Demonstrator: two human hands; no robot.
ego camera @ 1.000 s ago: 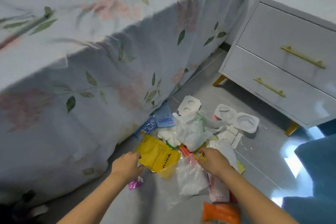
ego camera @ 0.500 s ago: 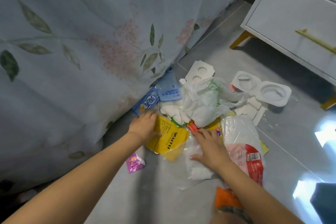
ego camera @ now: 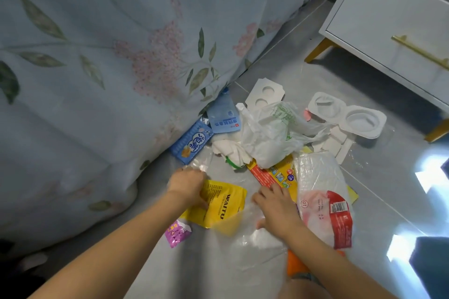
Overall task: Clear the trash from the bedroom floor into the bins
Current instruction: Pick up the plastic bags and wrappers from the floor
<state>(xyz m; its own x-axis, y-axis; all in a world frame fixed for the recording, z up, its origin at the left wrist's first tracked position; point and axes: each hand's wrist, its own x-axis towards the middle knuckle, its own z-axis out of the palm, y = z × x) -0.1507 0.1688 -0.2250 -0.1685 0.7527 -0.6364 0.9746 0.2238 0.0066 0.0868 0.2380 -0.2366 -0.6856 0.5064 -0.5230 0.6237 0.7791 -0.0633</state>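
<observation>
A bedroom in a home, seen from the floor beside the bed.

A pale blue floral bedsheet with green leaves and pink blossoms (ego camera: 126, 60) drapes down to the glossy grey tiled floor (ego camera: 379, 192). Near it stands a white nightstand with brass drawer handles and gold legs (ego camera: 388, 19). Household litter of wrappers, plastic bags and packaging trays (ego camera: 279, 138) lies scattered between them.
</observation>
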